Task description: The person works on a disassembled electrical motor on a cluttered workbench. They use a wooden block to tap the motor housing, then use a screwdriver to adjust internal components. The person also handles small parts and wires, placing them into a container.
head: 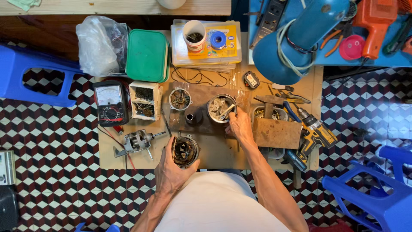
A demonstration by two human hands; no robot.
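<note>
My left hand (170, 169) grips a round motor stator with copper windings (184, 150) at the near edge of the low wooden work board (214, 154). My right hand (239, 125) reaches into a round metal tin (219, 107) full of small parts, fingers pinched at its rim; what they hold is hidden. A motor end cover (180, 99) and a small dark cylinder (192, 117) lie just left of the tin. A motor rotor with shaft (137, 142) rests on the board's left side.
An analog multimeter (110, 103), a box of small parts (145, 101), a green lidded box (146, 55) and a plastic bag (99, 45) stand to the left. A cordless drill (315, 131), pliers, a blue lamp (300, 36) and blue plastic stools (377, 193) lie to the right.
</note>
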